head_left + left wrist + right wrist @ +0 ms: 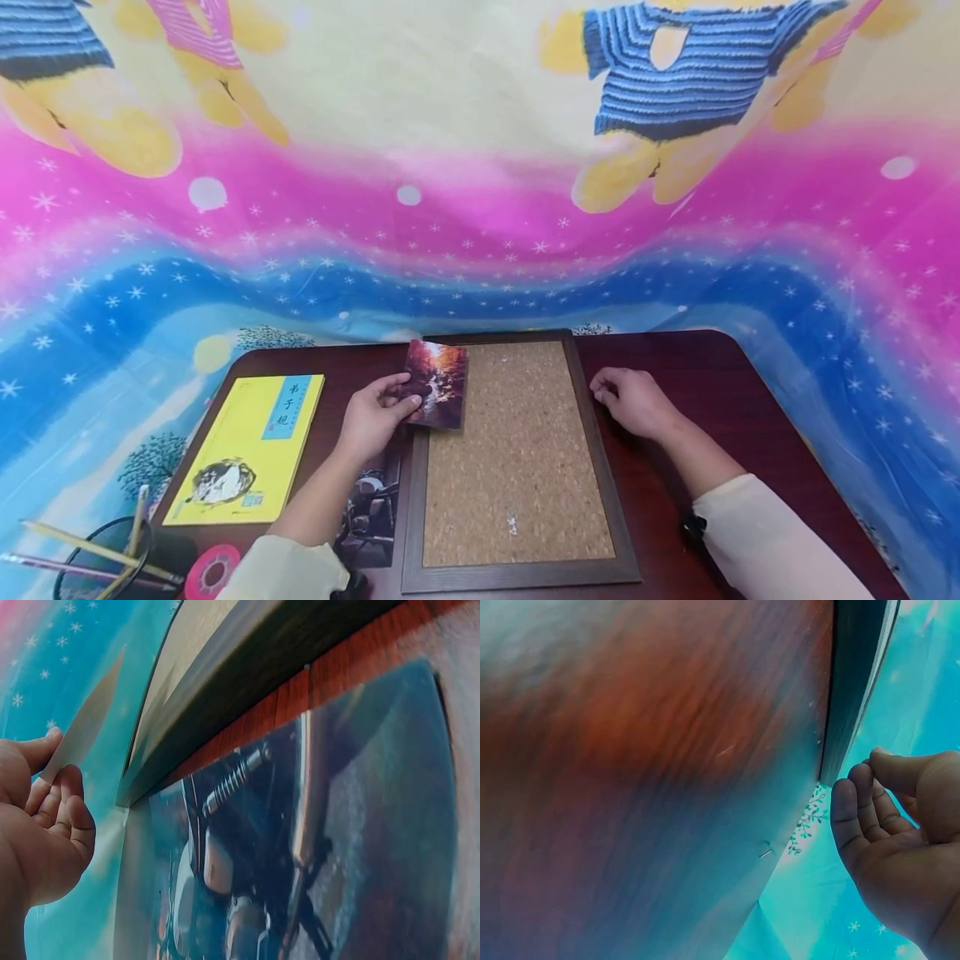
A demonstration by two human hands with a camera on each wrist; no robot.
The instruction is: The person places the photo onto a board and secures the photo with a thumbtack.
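Note:
My left hand (pixel 375 418) pinches a photo print (pixel 437 387) by its left edge, thumb on the front. The print shows a stream under orange foliage and overlaps the upper left of a framed cork board (pixel 525 450). In the left wrist view the print (pixel 88 720) appears nearly edge-on, raised between thumb and fingers. My right hand (pixel 633 402) is beside the board's right frame, fingers loosely curled. The right wrist view shows this hand (pixel 900 840) with thumb close to the index fingertip and nothing visible held.
A motorcycle picture (pixel 371 508) lies left of the board, partly behind my left forearm. Further left are a yellow book (pixel 243 450), a mesh pencil cup (pixel 105 558) with several pencils, and a pink tape roll (pixel 213 572). A printed cloth (pixel 465 208) hangs behind the dark table (pixel 697 375).

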